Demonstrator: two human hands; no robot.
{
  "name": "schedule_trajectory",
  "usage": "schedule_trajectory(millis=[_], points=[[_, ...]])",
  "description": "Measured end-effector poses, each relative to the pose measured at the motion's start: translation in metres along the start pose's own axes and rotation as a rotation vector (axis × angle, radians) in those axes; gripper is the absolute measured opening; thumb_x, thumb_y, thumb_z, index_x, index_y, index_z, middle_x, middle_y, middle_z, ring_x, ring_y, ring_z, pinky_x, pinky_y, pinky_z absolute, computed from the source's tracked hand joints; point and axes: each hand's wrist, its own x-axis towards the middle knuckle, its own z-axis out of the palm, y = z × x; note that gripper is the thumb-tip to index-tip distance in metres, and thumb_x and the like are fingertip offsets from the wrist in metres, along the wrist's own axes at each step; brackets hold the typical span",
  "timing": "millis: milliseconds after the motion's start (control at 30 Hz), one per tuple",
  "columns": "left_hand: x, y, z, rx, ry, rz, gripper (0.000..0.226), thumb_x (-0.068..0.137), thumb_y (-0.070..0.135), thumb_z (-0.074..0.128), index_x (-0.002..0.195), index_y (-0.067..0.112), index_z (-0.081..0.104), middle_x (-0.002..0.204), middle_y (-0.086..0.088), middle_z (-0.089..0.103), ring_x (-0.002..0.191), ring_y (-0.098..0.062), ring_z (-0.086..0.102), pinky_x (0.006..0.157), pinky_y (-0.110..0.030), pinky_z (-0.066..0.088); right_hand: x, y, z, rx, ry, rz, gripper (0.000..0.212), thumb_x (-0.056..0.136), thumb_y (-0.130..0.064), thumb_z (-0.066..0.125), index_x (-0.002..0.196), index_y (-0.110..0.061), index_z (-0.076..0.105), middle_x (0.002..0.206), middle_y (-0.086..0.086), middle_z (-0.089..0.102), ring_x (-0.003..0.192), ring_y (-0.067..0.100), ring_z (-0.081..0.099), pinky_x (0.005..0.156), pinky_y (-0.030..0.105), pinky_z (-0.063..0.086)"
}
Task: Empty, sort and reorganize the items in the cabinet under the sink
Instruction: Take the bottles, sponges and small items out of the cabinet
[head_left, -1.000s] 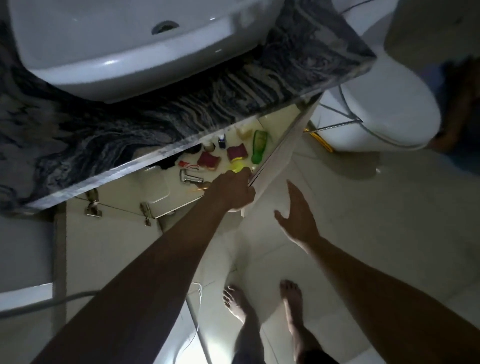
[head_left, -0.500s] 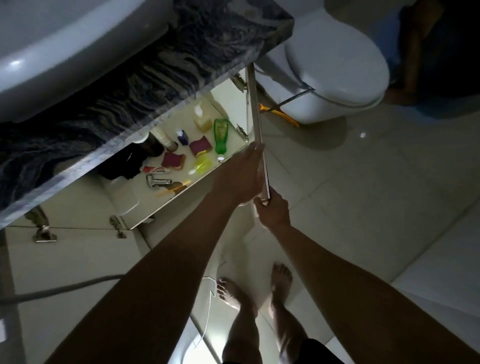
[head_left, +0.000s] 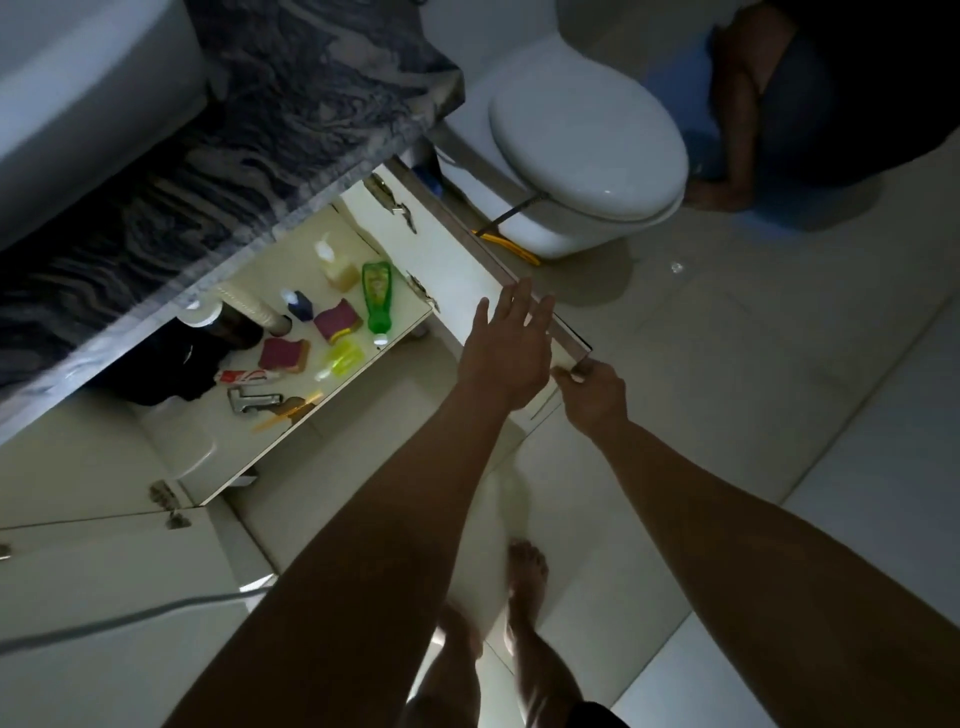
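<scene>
Right hand (head_left: 592, 397) pinches cabinet door (head_left: 457, 270) — green bottle (head_left: 376, 293) label blurred.

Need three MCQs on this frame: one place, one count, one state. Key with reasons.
1. Where does the green bottle lie? A) cabinet floor B) toilet lid C) bathroom tiles
2. How many maroon sponges are in the cabinet? A) one B) two C) four
3. The cabinet door is: A) shut B) open C) removed

1 A: it lies on its side by the sponges.
2 B: two, set apart.
3 B: it stands wide, the right hand pinching its corner.
</scene>
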Motion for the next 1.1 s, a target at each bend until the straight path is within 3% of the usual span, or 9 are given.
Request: schedule_trajectory(millis=[133,200,300,400,533,667,800,967,1100], points=[[0.009,0.009,0.000,-0.027,0.018,-0.022,0.057,0.103,0.030,0.032,0.157,0.019,0.017,0.164,-0.013,0.006,0.152,-0.029,0.006,0.122,-0.050,0.010,0.011,0.000,-0.014,-0.018,-0.048,0.014,0.033,0.098,-0.030,0.061,0.118,-0.006,0.069,0.115,0.012,0.071,0.111,0.027,0.065,0.087,0.022,0.042],[0.010,0.005,-0.001,-0.112,0.036,-0.003,0.056,0.102,0.027,0.036,0.156,0.019,0.022,0.164,-0.012,0.010,0.151,-0.027,0.011,0.120,-0.050,0.014,0.013,-0.003,-0.013,-0.098,-0.133,0.106,0.044,0.102,-0.040,0.050,0.124,-0.004,0.064,0.121,0.016,0.067,0.116,0.031,0.061,0.088,0.022,0.040],[0.006,-0.008,-0.008,-0.462,0.153,-0.021,0.052,0.095,0.021,0.044,0.147,0.014,0.043,0.153,-0.008,0.041,0.140,-0.024,0.040,0.113,-0.047,0.035,0.007,-0.005,-0.013,-0.243,-0.353,0.309,0.061,0.105,-0.049,0.032,0.141,-0.002,0.047,0.135,0.022,0.056,0.120,0.036,0.058,0.098,0.040,0.049],[-0.001,-0.024,-0.021,-0.623,0.253,-0.153,0.051,0.089,0.024,0.043,0.138,0.014,0.054,0.137,-0.006,0.059,0.124,-0.024,0.056,0.105,-0.038,0.044,-0.006,-0.012,-0.018,-0.226,-0.560,0.349,0.065,0.100,-0.055,0.042,0.143,-0.006,0.045,0.136,0.015,0.058,0.114,0.030,0.061,0.085,0.041,0.051],[-0.016,-0.053,-0.055,-0.590,0.191,-0.281,0.043,0.090,0.020,0.051,0.133,0.018,0.058,0.128,-0.007,0.062,0.111,-0.029,0.060,0.099,-0.039,0.046,-0.021,-0.067,-0.021,-0.301,-0.593,0.184,0.053,0.101,-0.046,0.048,0.133,-0.005,0.056,0.129,0.015,0.063,0.115,0.031,0.063,0.093,0.043,0.051],[-0.037,-0.088,-0.086,-0.540,0.127,-0.376,0.039,0.092,0.021,0.053,0.131,0.018,0.057,0.129,-0.008,0.061,0.120,-0.027,0.055,0.098,-0.033,0.043,-0.036,-0.125,-0.027,-0.451,-0.561,-0.096,0.040,0.102,-0.031,0.049,0.128,-0.006,0.063,0.130,0.016,0.063,0.121,0.032,0.059,0.099,0.036,0.046],[-0.063,-0.118,-0.102,-0.516,0.095,-0.473,0.045,0.096,0.023,0.054,0.140,0.015,0.050,0.143,-0.009,0.051,0.130,-0.027,0.047,0.098,-0.027,0.037,-0.042,-0.157,-0.025,-0.608,-0.477,-0.363,0.042,0.102,-0.040,0.047,0.135,-0.017,0.059,0.149,0.005,0.050,0.137,0.022,0.045,0.114,0.032,0.032],[-0.084,-0.157,-0.085,-0.596,0.016,-0.541,0.049,0.092,0.035,0.057,0.139,0.021,0.050,0.142,-0.009,0.051,0.125,-0.025,0.052,0.102,-0.033,0.043,-0.042,-0.184,0.000,-0.584,-0.449,-0.398,0.045,0.096,-0.044,0.052,0.136,-0.023,0.056,0.133,0.009,0.062,0.121,0.025,0.057,0.105,0.036,0.045],[-0.082,-0.194,-0.063,-0.600,-0.043,-0.515,0.051,0.092,0.031,0.060,0.139,0.016,0.048,0.143,-0.008,0.050,0.128,-0.028,0.051,0.104,-0.035,0.043,-0.032,-0.193,0.035,-0.656,-0.461,-0.458,0.045,0.095,-0.042,0.050,0.137,-0.029,0.053,0.135,0.006,0.060,0.122,0.025,0.056,0.102,0.038,0.046]])
